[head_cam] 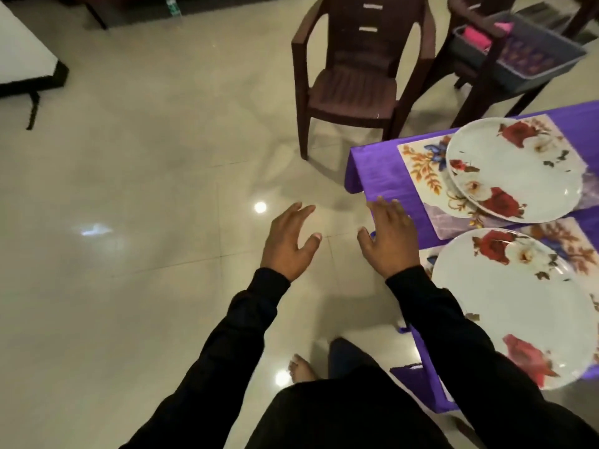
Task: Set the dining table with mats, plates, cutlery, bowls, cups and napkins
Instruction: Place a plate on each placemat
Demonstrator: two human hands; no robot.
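Observation:
A table under a purple cloth [382,176] fills the right side. On it lie two floral mats, the far mat [421,170] and the near mat [580,251]. A white plate with red roses [515,170] sits on the far mat, with another plate's rim showing under it. A second rose plate [518,306] sits on the near mat. My left hand [288,241] hovers over the floor, fingers relaxed and holding nothing. My right hand [389,234] is spread flat beside the table's left edge, also holding nothing.
A brown plastic chair [353,76] stands on the tiled floor beyond the table's corner. A second chair at the top right carries a grey basket [518,56] with pink and patterned items. A white-topped piece of furniture [22,56] is at far left. My bare foot [301,367] shows below.

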